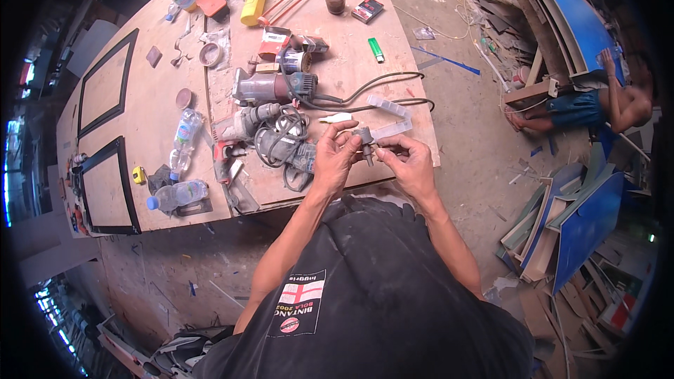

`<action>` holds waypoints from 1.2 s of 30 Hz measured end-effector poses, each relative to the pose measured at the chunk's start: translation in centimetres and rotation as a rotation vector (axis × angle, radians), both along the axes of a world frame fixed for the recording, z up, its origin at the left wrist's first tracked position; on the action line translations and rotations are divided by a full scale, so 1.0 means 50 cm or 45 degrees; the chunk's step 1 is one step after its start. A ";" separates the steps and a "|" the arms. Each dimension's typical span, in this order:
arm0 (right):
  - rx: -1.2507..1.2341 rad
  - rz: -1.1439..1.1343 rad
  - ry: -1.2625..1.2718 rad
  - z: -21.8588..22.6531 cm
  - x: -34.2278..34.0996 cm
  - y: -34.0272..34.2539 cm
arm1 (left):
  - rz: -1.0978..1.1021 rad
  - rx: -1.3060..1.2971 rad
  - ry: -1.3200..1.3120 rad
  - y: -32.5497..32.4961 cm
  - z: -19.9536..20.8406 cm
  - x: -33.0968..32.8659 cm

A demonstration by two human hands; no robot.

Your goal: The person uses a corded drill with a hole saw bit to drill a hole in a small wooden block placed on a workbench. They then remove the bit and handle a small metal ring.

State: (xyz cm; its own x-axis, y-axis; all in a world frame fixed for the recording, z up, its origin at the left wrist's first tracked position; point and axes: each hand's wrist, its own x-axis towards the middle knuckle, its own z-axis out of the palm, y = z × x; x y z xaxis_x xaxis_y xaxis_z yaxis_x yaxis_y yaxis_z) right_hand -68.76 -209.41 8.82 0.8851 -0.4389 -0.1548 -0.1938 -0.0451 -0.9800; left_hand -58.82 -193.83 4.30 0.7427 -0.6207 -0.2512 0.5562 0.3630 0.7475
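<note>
The small dark part [365,142] pinched between the two hands is hard to make out: it is grey-black, stubby, with a thin stem pointing down, and the fingers cover most of it. It is held in the air just above the near edge of the plywood desk [151,109], at the desk's right end. The left hand [335,156] closes its thumb and fingers on the part's left side; the right hand [411,161] pinches its right side with thumb and forefinger, the other fingers curled. Whether the part is one piece or two cannot be told.

Just beyond the hands lies a clear plastic blister pack [388,116], bent open, and a small white piece [337,118] beside it. To the left, several grey power tools [274,88] lie in a heap with tangled black cords [372,95], the lower ones partly hiding each other. Further left are clear plastic water bottles [184,137] and two black rectangular frames [105,182] lying flat; the desk's left end blurs into the dark rim of the view. At the far side stand a yellow case [254,0], a glass of dark drink [335,0] and a green lighter [376,49].

On the floor at right, another person [597,102] sits beside blue panels [586,210], partly cut off by the rim.
</note>
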 end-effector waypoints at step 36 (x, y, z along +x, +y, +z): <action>-1.025 0.436 0.164 0.130 0.051 -0.024 | -0.006 0.701 -1.585 0.034 0.057 0.001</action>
